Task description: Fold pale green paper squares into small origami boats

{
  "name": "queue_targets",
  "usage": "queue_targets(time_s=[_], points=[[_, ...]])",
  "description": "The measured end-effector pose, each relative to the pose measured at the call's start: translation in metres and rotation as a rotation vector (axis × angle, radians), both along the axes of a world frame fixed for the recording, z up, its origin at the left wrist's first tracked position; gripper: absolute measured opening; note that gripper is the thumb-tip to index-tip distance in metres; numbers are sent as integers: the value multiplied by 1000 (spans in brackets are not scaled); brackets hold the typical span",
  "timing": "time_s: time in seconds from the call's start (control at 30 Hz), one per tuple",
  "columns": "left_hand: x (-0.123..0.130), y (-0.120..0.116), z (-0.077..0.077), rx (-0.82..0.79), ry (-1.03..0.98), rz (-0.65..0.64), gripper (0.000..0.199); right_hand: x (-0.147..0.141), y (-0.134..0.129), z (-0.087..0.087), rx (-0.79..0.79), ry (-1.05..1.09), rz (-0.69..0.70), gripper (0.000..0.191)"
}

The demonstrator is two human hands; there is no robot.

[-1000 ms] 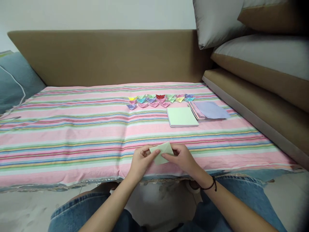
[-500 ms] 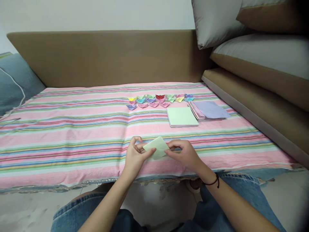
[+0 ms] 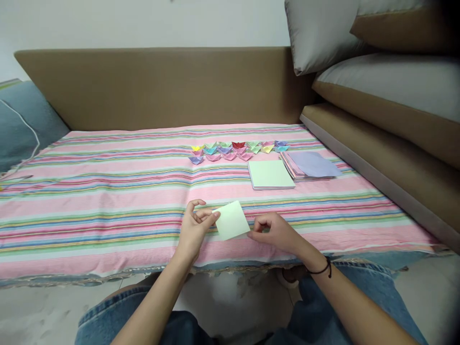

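Note:
A pale green square of folded paper (image 3: 232, 221) is held up over the striped cloth, tilted a little. My left hand (image 3: 194, 227) pinches its upper left corner between thumb and fingers. At the lower right corner, my right hand (image 3: 273, 232) has thumb and index finger closed on the paper's tip, the other fingers curled. Beyond the hands lie several small folded paper boats (image 3: 226, 149) in rows, in pink, blue, green, yellow and red. A neat stack of square paper (image 3: 271, 173), pale green on top, sits right of centre.
Beside the stack is a looser pile of coloured paper (image 3: 314, 164), lilac on top. The striped cloth (image 3: 108, 206) covers the seat, with a brown backrest (image 3: 161, 88) behind. Cushions (image 3: 388, 96) are piled at the right. A white cable (image 3: 30, 127) runs along the left.
The green paper has turned from a point-up diamond into a flatter square facing me. My left hand has shifted left, and my right hand has moved to the paper's lower corner.

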State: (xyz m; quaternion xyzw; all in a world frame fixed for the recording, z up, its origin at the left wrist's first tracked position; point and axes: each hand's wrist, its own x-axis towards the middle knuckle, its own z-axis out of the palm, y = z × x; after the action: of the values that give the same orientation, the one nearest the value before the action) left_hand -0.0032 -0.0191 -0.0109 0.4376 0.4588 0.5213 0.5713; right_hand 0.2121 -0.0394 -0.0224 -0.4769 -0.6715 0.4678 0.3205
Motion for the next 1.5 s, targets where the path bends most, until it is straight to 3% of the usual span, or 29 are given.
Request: queue_targets(time_s=[0.1, 0.2, 0.27, 0.33, 0.47, 0.63, 0.8, 0.93, 1.07, 1.2, 1.5], points=[[-2, -1, 4, 10, 49, -45, 49, 4, 0, 1, -45, 68, 9, 26], [2, -5, 5, -17, 117, -297, 52, 3, -1, 2, -125, 202, 24, 54], [7, -9, 2, -13, 148, -427, 54, -1, -3, 1, -202, 251, 98, 55], [11, -12, -2, 20, 164, -470, 55, -7, -6, -1, -229, 263, 160, 54], [15, -13, -7, 60, 153, -453, 48, -15, -8, -5, -193, 325, 171, 49], [14, -12, -12, -37, 126, -449, 47, -14, -5, -10, -173, 397, -96, 46], [14, -10, -19, 0, 279, -440, 41, -12, -3, -16, -78, 240, -83, 23], [16, -8, -22, 27, 311, -416, 45, -12, -4, -17, -53, 189, -143, 23], [15, -8, -22, 139, 474, -396, 45, -10, -5, -17, -63, 101, -253, 20], [15, -11, -21, 308, 727, -389, 29, -8, -7, -17, -29, 64, -233, 16], [18, -18, -25, 486, 892, -356, 22, -7, -9, -25, 315, -253, -253, 9]])
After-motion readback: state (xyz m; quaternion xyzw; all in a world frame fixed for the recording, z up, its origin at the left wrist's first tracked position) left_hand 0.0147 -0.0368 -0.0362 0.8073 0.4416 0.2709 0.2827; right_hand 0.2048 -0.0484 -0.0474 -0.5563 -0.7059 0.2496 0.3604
